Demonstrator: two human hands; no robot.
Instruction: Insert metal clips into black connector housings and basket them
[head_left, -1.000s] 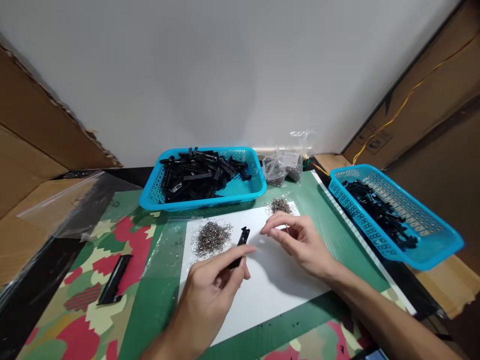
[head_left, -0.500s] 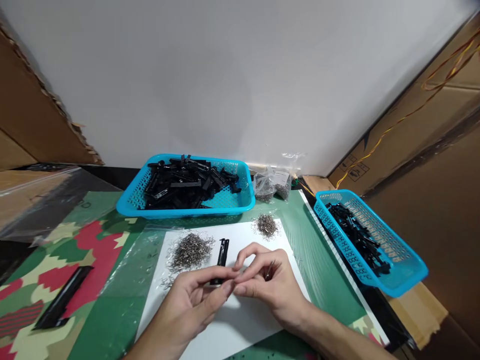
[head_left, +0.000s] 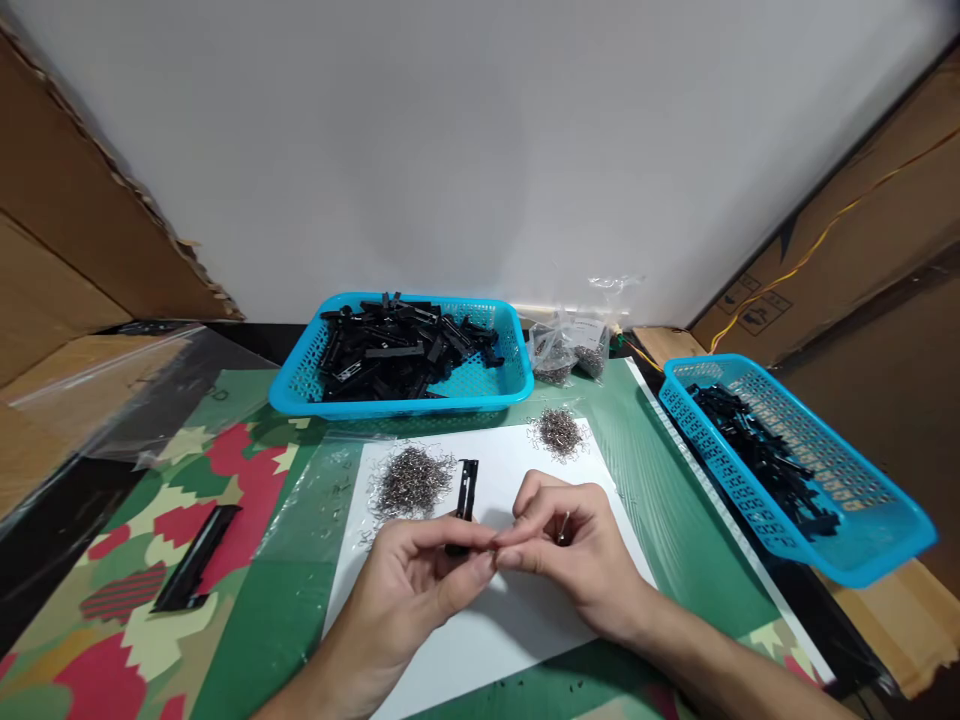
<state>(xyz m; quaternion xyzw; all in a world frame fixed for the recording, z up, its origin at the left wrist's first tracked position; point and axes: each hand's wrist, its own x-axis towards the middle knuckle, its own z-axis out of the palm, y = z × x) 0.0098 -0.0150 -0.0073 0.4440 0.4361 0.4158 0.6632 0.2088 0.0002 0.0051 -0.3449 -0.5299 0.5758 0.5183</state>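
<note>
My left hand [head_left: 416, 590] is closed in a pinch above the white paper [head_left: 420, 680]. Its thumb and index fingertips meet those of my right hand [head_left: 574, 550], also pinched. Whatever lies between the fingertips is too small or hidden to make out. A small shiny metal piece [head_left: 563, 528] shows in the curled fingers of my right hand. Behind my left index finger is a narrow black slotted plastic part [head_left: 467, 488], its lower end partly covered; I cannot tell whether the hand touches it. Two piles of small bent metal wire pieces, a larger pile [head_left: 412, 482] and a smaller pile [head_left: 559, 432], lie on the paper.
A blue basket [head_left: 401, 408] of black plastic parts stands at the back; another blue basket [head_left: 885, 530] with black parts is at right. Clear bags [head_left: 589, 345] of metal pieces sit between them. A long black part [head_left: 196, 560] lies on the patterned mat [head_left: 124, 600] at left.
The view has swung left, so the scene sits farther right. My fingertips stay together over the paper. The slotted black part shows a slightly different face.
</note>
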